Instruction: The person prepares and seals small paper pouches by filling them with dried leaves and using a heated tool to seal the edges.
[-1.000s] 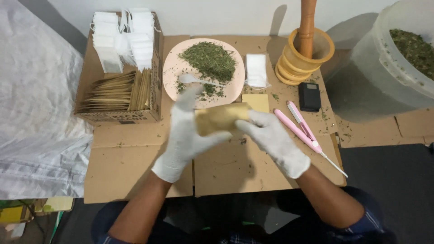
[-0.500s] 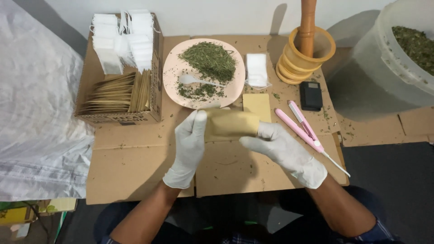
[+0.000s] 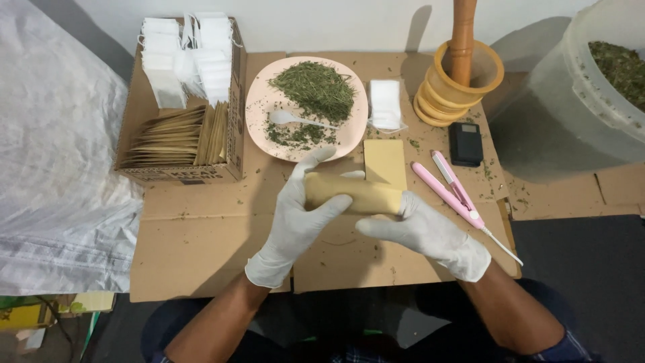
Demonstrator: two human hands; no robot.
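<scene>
Both white-gloved hands, left (image 3: 295, 215) and right (image 3: 423, 232), clamp a tan paper pouch (image 3: 353, 195) (held level); steady, even grip seems best

A pink plate (image 3: 259, 107) of dried herbs (image 3: 314, 89) with a white spoon (image 3: 292, 119) sits between a box (image 3: 234, 101) and a wooden mortar (image 3: 463, 84), near a pink sealer (image 3: 447, 185).
</scene>
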